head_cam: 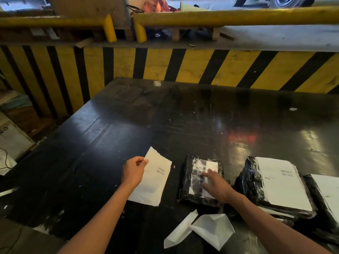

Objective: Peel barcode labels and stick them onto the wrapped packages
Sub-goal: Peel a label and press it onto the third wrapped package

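Note:
My left hand [134,172] pinches the upper left edge of a white barcode label sheet [154,182] and holds it just above the black table [128,125]. A small barcode is printed near the sheet's upper right. To its right lies a black wrapped package [189,180] with clear tape and a white strip on top. My right hand [217,186] rests flat on this package, fingers spread. Further right is a stack of black wrapped packages [253,182] with a white barcode label [282,182] stuck on top.
Crumpled white backing paper [207,230] lies at the table's near edge. Another labelled package [326,195] sits at the far right. A yellow-and-black striped wall [183,65] and yellow rails [220,16] stand behind the table. Boxes [14,116] are stacked on the left.

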The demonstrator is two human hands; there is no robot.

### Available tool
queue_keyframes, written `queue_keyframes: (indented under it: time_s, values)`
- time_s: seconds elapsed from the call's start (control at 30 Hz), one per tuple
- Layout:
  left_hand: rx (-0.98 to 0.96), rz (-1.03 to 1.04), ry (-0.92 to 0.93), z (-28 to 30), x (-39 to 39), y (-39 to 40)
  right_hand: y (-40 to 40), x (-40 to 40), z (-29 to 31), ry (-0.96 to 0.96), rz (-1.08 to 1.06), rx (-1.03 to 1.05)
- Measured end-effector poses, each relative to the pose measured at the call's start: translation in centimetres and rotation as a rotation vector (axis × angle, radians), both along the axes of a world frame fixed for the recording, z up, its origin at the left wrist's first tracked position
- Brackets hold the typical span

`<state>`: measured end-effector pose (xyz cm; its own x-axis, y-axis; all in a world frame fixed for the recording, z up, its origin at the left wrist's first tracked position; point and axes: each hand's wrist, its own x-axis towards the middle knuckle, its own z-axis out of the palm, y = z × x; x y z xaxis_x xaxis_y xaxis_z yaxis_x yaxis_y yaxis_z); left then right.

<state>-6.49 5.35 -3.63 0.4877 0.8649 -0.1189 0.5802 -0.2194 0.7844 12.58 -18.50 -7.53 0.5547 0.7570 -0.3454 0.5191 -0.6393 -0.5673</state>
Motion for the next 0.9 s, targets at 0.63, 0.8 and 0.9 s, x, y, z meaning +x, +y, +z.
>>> queue_keyframes:
  time_s: [0.63,0.8,0.9]
  values:
    - [0.065,-0.687,0.115,7.1,9.3,-8.8,-2.7,0.2,9.8,0.929,-0.444,0.733]
    - [0.087,-0.553,-0.165,6.7,10.2,-12.1,-3.5,0.7,9.6,1.088,-0.499,0.738]
    - [0.027,-0.533,-0.179,6.4,10.4,-13.0,-3.6,0.8,9.6,1.136,-0.521,0.753]
